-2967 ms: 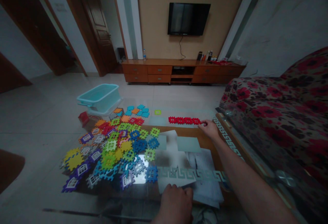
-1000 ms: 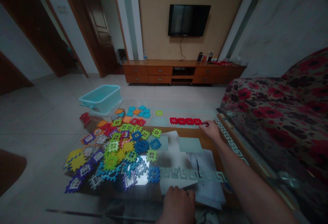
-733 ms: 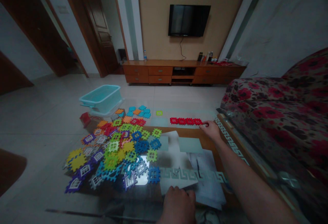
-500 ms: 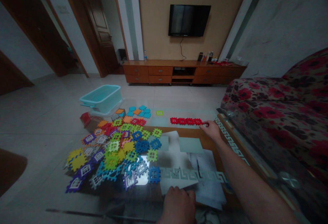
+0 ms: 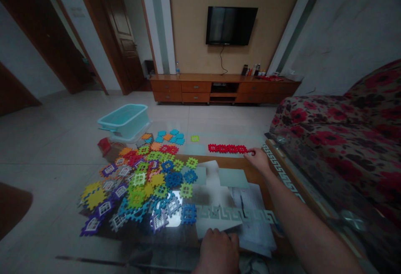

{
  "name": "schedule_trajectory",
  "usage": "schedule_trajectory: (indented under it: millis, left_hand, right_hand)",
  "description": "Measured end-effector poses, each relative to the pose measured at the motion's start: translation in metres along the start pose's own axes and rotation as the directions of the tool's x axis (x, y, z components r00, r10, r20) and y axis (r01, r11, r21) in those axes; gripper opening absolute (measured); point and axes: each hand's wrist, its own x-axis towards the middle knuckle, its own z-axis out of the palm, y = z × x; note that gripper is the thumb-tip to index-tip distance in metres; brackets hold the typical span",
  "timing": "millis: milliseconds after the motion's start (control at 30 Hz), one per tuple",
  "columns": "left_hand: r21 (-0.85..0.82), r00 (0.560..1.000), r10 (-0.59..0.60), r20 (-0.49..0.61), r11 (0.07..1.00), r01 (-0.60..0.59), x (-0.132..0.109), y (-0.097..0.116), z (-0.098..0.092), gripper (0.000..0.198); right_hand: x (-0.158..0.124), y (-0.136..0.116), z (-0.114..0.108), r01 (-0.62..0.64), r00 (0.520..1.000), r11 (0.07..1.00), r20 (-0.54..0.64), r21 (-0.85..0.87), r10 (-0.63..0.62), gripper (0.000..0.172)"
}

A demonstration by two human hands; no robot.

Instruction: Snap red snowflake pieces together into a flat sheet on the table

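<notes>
A row of joined red puzzle tiles [image 5: 227, 148] lies at the far edge of the glass table [image 5: 188, 240]. My right hand [image 5: 259, 159] reaches out to its right end, fingers pinched on the last red tile. My left hand [image 5: 219, 251] rests at the near edge with fingers curled, pressing down near white papers [image 5: 219, 207] under the glass. A big heap of coloured interlocking tiles [image 5: 140, 178] covers the table's left half. One green tile [image 5: 194, 138] lies alone behind the heap.
A light blue plastic bin [image 5: 123, 119] stands on the floor beyond the heap. A floral sofa [image 5: 338, 140] runs along the right. A low wooden TV cabinet [image 5: 224, 87] and wall TV [image 5: 231, 25] are at the back.
Nothing has visibly moved; both hands hold the same places, with only a slight shift of the camera.
</notes>
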Motion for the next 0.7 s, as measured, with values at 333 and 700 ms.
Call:
schedule_trajectory:
  millis: [333,700]
  left_hand:
    - [0.01,1.0,0.006,0.001,1.0,-0.006,-0.007,0.001,-0.008,0.039]
    - [0.082,0.987,0.039,-0.153,0.996,-0.027,-0.04,-0.029,-0.033,0.04]
  right_hand:
    - [-0.003,0.001,0.003,0.035,0.994,0.999,-0.105,0.013,-0.034,0.047]
    - [-0.055,-0.04,-0.028,0.138,0.963,0.986,-0.245,0.089,-0.113,0.031]
